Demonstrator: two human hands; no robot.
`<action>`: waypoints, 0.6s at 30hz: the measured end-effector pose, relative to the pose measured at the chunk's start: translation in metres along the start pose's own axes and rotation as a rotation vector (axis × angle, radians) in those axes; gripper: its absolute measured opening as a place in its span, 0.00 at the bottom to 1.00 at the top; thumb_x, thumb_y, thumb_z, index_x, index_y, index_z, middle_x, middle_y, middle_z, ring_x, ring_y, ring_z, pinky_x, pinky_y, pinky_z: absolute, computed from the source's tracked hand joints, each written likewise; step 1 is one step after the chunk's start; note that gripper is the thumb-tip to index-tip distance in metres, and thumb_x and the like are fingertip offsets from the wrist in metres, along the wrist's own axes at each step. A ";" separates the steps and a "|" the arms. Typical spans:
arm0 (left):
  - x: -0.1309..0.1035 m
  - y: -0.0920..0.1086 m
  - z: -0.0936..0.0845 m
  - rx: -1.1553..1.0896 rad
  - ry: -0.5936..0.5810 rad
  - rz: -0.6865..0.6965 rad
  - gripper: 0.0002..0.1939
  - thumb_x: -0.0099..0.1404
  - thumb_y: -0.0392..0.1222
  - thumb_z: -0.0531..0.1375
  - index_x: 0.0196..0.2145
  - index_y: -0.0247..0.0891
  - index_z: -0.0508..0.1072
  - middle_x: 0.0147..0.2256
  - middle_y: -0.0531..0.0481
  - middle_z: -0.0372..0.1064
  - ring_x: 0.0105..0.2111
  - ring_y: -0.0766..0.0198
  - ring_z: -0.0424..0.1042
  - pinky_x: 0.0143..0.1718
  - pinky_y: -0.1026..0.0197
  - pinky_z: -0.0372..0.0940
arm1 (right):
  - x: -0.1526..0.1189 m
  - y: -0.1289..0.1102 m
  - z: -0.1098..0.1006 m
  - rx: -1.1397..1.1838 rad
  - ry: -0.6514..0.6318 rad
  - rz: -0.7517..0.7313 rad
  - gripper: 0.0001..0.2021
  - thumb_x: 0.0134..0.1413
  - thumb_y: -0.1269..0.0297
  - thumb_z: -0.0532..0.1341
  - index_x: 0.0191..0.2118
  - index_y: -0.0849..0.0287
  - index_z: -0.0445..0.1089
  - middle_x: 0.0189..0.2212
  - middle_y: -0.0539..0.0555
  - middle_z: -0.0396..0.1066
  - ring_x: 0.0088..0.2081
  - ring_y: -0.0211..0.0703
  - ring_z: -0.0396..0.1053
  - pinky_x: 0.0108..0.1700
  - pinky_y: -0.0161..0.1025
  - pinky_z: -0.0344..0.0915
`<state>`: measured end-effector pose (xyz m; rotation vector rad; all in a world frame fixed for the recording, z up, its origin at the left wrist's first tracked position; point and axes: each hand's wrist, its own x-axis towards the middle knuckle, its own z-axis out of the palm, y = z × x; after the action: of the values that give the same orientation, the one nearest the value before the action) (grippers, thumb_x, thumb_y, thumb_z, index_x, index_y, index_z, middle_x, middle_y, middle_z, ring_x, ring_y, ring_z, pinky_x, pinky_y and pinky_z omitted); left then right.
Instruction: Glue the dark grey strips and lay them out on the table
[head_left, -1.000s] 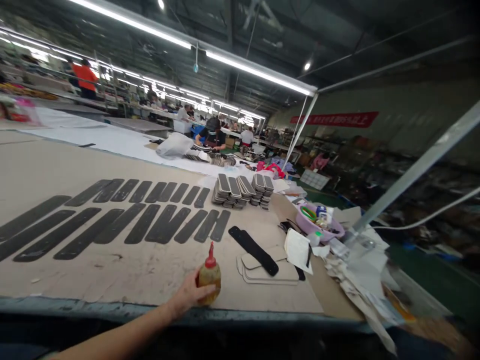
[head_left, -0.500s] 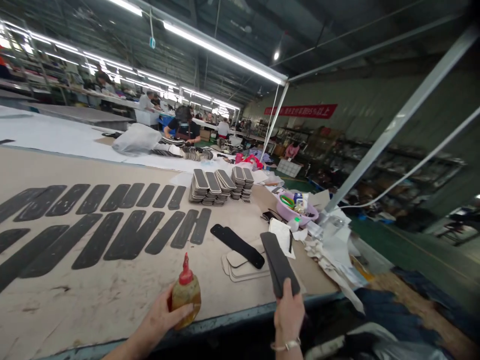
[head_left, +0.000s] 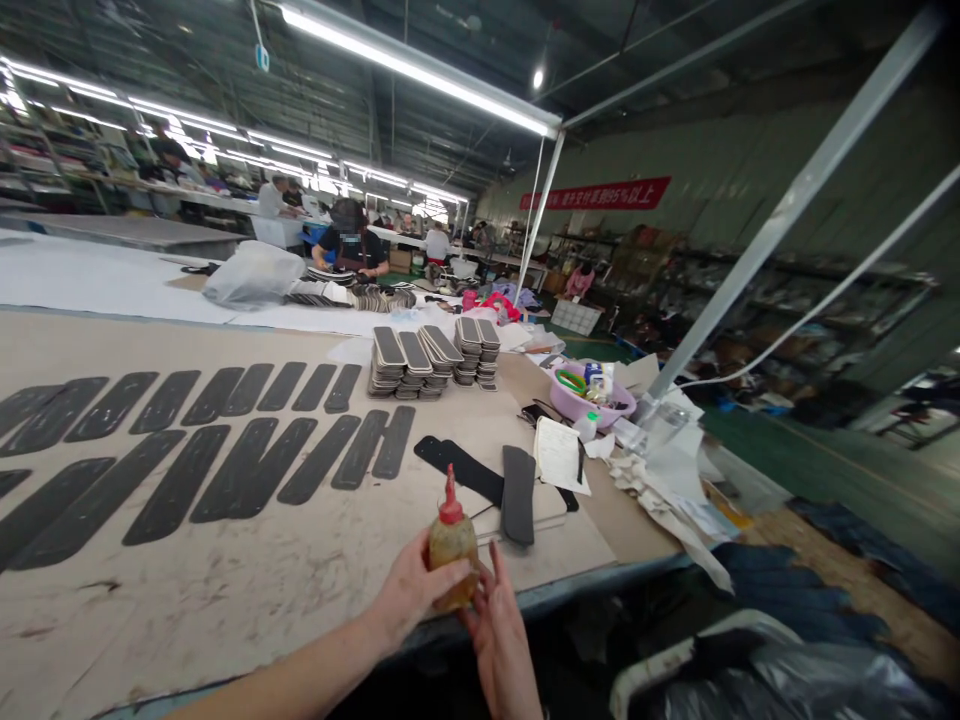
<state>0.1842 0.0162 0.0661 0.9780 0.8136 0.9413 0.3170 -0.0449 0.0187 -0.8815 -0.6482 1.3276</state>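
Left and right hands meet at the near edge of the worktop [head_left: 247, 590], which is covered in stained beige sheeting. Left hand [head_left: 414, 588] is wrapped around a rounded, translucent squeeze bottle of amber liquid [head_left: 453, 553] with a red nozzle cap [head_left: 451, 510]; bottle is held nearly upright, nozzle up. Right hand [head_left: 501, 632] is at the bottle's right side, fingers partly extended; cannot tell whether it grips or only touches.

Just beyond the hands, a dark grey strip with rounded corners [head_left: 518, 495] lies across a longer black strip [head_left: 459, 466]; pale flat panels [head_left: 550, 510] show beneath. Beside these, to the right: a whitish sheet [head_left: 558, 450].

Left side of worktop: dark grey rounded pieces [head_left: 360, 450] laid out in two slanting rows, some overlapping, several with glossy marks.

Farther: neat stacks of pale-edged, grey-topped pieces [head_left: 414, 352]. To their right, a light purple plastic basin [head_left: 576, 404] holds a green ring-shaped item [head_left: 571, 382] among other articles.

Beyond, a translucent plastic bag [head_left: 256, 272] rests near a co-worker in black [head_left: 349, 238]. On the far wall: red banner with white characters [head_left: 600, 195].
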 end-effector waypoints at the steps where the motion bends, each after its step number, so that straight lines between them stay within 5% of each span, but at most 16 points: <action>1: 0.004 -0.005 0.010 0.009 -0.005 0.005 0.32 0.48 0.51 0.71 0.46 0.32 0.69 0.39 0.41 0.73 0.38 0.55 0.73 0.39 0.60 0.68 | -0.003 0.005 0.003 0.086 -0.039 0.000 0.34 0.55 0.43 0.60 0.64 0.44 0.51 0.58 0.56 0.60 0.56 0.52 0.62 0.50 0.49 0.65; 5: 0.015 -0.019 0.038 0.081 -0.162 0.059 0.33 0.49 0.53 0.70 0.48 0.31 0.69 0.40 0.42 0.73 0.39 0.55 0.72 0.40 0.60 0.67 | -0.003 0.010 -0.005 0.249 0.093 -0.040 0.34 0.51 0.51 0.67 0.62 0.42 0.54 0.55 0.54 0.65 0.53 0.49 0.66 0.49 0.46 0.67; 8: 0.029 -0.023 0.046 0.270 -0.359 0.125 0.40 0.50 0.53 0.69 0.56 0.32 0.65 0.48 0.38 0.70 0.47 0.49 0.70 0.48 0.54 0.65 | 0.004 0.004 -0.031 0.330 0.282 -0.127 0.32 0.45 0.54 0.70 0.57 0.43 0.62 0.46 0.51 0.72 0.45 0.45 0.71 0.44 0.40 0.70; 10: 0.049 -0.024 0.047 0.488 -0.346 0.220 0.41 0.52 0.53 0.68 0.59 0.32 0.64 0.53 0.36 0.67 0.52 0.45 0.66 0.54 0.49 0.61 | 0.010 -0.001 -0.053 0.386 0.380 -0.203 0.27 0.43 0.52 0.71 0.52 0.43 0.67 0.43 0.50 0.73 0.42 0.44 0.72 0.40 0.40 0.71; 13: 0.090 -0.026 0.047 0.880 -0.243 0.455 0.30 0.55 0.51 0.67 0.52 0.32 0.72 0.52 0.35 0.68 0.54 0.45 0.65 0.59 0.47 0.56 | 0.020 -0.004 -0.083 0.424 0.425 -0.266 0.26 0.41 0.51 0.72 0.48 0.41 0.69 0.44 0.50 0.73 0.41 0.48 0.73 0.40 0.46 0.72; 18: 0.146 -0.043 0.051 1.423 -0.432 0.643 0.18 0.51 0.50 0.70 0.33 0.32 0.78 0.35 0.40 0.73 0.41 0.49 0.73 0.53 0.50 0.62 | 0.021 -0.006 -0.095 0.304 0.412 -0.149 0.23 0.39 0.45 0.71 0.43 0.45 0.72 0.35 0.53 0.74 0.33 0.50 0.74 0.31 0.45 0.72</action>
<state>0.2960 0.1231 0.0233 2.6862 0.7420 0.5054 0.4017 -0.0407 -0.0287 -0.8066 -0.1794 1.0336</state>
